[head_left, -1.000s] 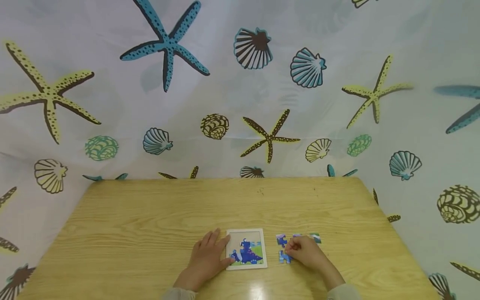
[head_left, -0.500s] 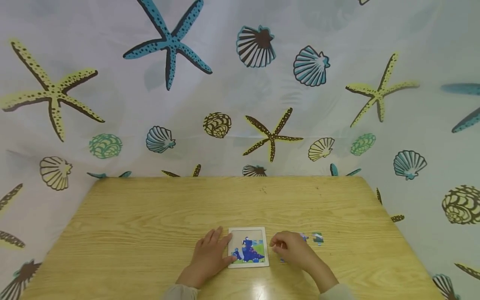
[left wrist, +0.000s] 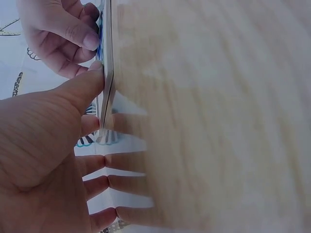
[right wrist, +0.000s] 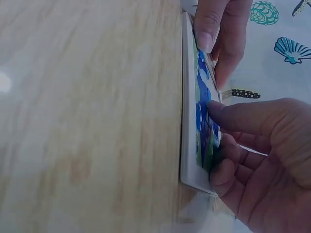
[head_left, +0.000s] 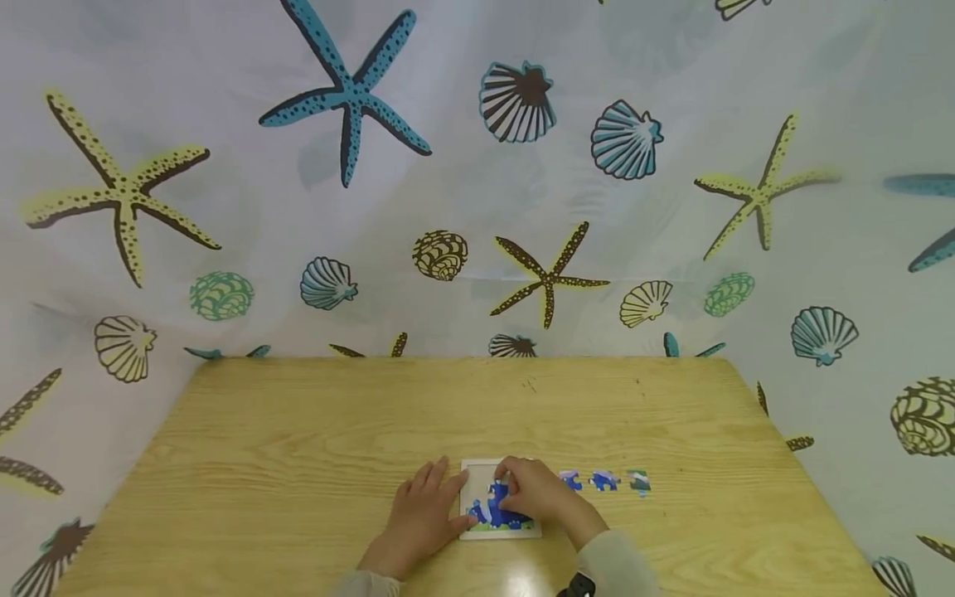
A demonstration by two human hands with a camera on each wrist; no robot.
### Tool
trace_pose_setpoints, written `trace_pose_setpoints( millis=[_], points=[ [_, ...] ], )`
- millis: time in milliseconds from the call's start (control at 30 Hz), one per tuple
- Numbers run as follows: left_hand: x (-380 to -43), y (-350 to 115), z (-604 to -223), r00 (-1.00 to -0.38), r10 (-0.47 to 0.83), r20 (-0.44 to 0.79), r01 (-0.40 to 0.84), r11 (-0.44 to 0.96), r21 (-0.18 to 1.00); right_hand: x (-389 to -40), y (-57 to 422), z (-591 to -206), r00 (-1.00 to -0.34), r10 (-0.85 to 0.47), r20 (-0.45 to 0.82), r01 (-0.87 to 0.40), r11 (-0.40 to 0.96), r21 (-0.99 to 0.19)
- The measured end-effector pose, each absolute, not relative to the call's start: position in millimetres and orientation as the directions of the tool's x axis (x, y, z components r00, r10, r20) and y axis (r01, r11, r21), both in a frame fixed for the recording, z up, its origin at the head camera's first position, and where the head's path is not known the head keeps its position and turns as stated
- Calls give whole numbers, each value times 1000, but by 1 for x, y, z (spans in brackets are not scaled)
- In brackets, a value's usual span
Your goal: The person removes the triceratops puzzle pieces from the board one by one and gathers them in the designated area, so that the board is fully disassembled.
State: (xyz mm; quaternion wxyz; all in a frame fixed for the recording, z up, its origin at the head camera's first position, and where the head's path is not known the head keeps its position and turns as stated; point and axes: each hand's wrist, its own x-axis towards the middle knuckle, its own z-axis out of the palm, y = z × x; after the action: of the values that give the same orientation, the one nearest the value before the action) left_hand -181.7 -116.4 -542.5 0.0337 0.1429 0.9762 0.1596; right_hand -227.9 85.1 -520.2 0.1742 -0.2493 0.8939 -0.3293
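A small square jigsaw puzzle in a white frame (head_left: 498,536) lies on the table, its picture a blue dinosaur. Along its left edge rests my left hand (head_left: 421,514), fingers spread, with the thumb (left wrist: 90,80) on the frame's rim. My right hand (head_left: 533,491) is over the right part of the puzzle, its thumb and curled fingers pinching a puzzle piece that they mostly hide. In the right wrist view, the right thumb (right wrist: 226,112) touches the blue picture. Right of the frame lie three loose pieces: one purple and blue (head_left: 570,481), one blue (head_left: 604,481), one green and grey (head_left: 639,481).
The wooden table (head_left: 313,431) extends around the puzzle. A white cloth (head_left: 448,182) printed with starfish and shells hangs behind the table and along its sides.
My right hand has carried a blue piece leftward from the loose pieces to over the puzzle. The left hand stays at the frame's left edge. The head view has shifted slightly.
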Motion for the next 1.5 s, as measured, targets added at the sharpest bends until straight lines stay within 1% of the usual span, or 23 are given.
trace_pose_setpoints(
  millis=[167, 400, 533, 633, 700, 800, 867, 967, 1067, 1133, 1300, 1500],
  points=[
    [-180, -113, -534, -954, 299, -13, 279, 903, 325, -228, 87, -521, -830, -536, -152, -319, 681, -660],
    [-180, -110, -532, -954, 298, -21, 276, 905, 324, -224, 90, -523, -846, -522, -112, -322, 667, -672],
    [-179, -109, -534, -954, 298, -16, 276, 901, 333, -222, 95, -526, -868, -496, -37, -318, 611, -725],
    [-181, -108, -538, -955, 297, -14, 275, 901, 335, -220, 103, -524, -888, -460, 10, -284, 531, -798],
    [-182, -108, -541, -957, 291, -22, 266, 901, 342, -220, 112, -519, -901, -434, 26, -256, 482, -838],
    [-183, -109, -544, -959, 280, -36, 251, 905, 345, -222, 136, -509, -914, -404, 30, -227, 449, -864],
    [-184, -110, -545, -962, 270, -40, 240, 908, 344, -224, 157, -503, -920, -390, 31, -228, 470, -853],
    [-184, -112, -544, -964, 261, -45, 230, 910, 346, -224, 190, -500, -930, -369, 0, -207, 523, -827],
    [-183, -114, -541, -965, 259, -49, 226, 907, 354, -221, 216, -504, -937, -347, -39, -181, 580, -795],
    [-183, -114, -540, -964, 259, -53, 223, 906, 360, -219, 228, -510, -935, -350, -64, -167, 592, -789],
    [-182, -114, -540, -966, 252, -61, 213, 907, 364, -215, 240, -525, -923, -378, -66, -191, 602, -775],
    [-182, -111, -535, -963, 261, -65, 217, 899, 380, -210, 239, -530, -938, -346, -13, -245, 690, -681]
  ],
)
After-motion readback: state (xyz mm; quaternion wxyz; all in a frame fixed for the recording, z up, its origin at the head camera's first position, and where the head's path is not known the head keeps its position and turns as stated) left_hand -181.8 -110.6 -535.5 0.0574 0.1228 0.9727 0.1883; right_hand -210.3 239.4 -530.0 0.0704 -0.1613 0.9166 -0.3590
